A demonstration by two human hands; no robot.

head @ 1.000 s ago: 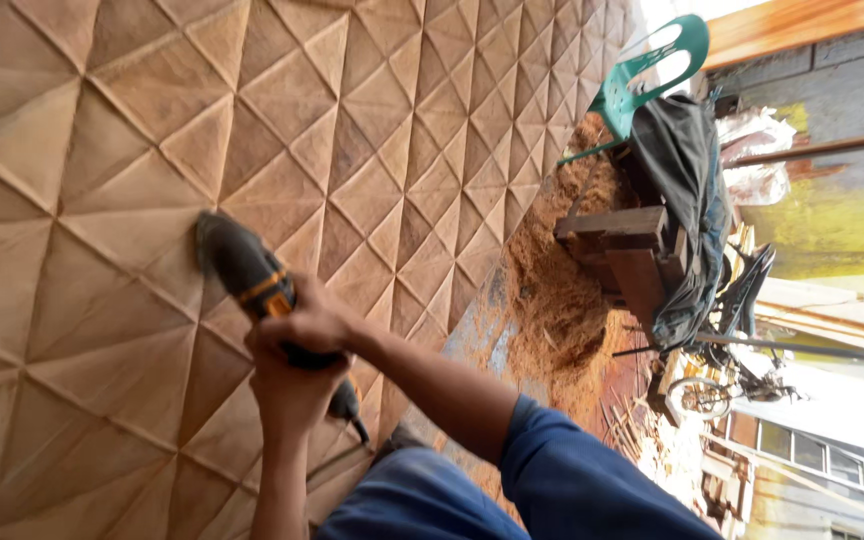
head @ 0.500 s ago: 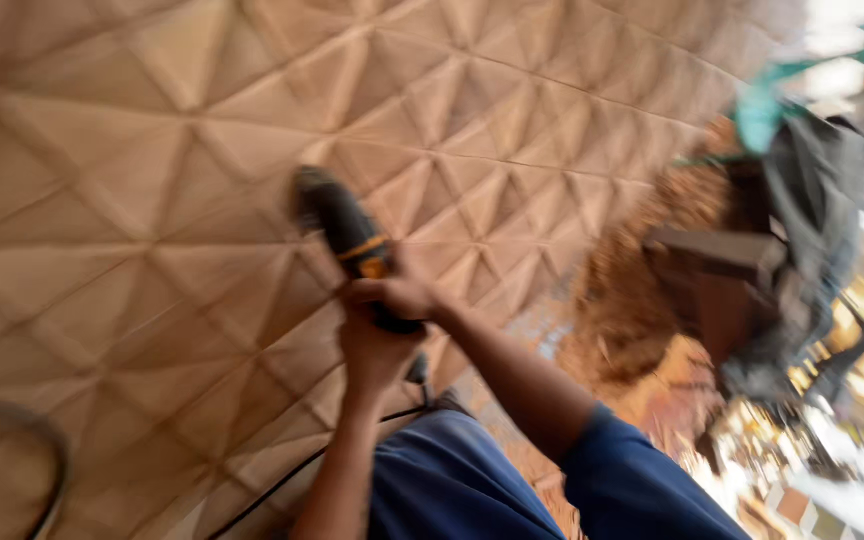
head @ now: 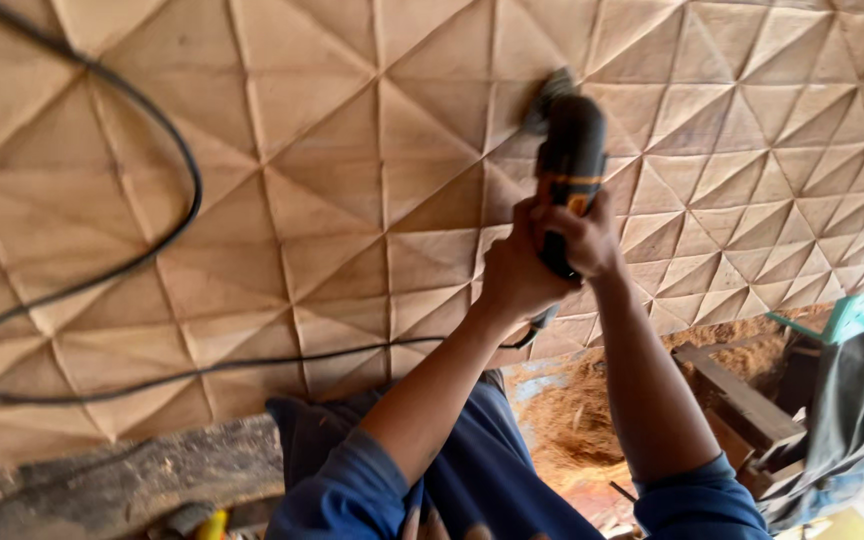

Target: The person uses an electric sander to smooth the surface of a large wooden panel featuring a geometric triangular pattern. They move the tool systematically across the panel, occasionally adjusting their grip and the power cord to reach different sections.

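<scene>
A black and orange power sander rests its pad on a large carved wooden panel cut into raised triangular facets. Both of my hands grip the sander's body. My left hand wraps it from the lower left; my right hand closes on it from the right. The sander's black cable loops across the left part of the panel and runs back to the tool's rear end.
A heap of reddish sawdust lies below the panel's lower edge. Dark wooden boards and a green plastic chair draped with dark cloth stand at the lower right. A rough plank runs along the bottom left.
The view has swung sharply; the panel now fills the frame upright. The sander and both hands have moved up and to the right across the panel, and the cable loop has come into sight.
</scene>
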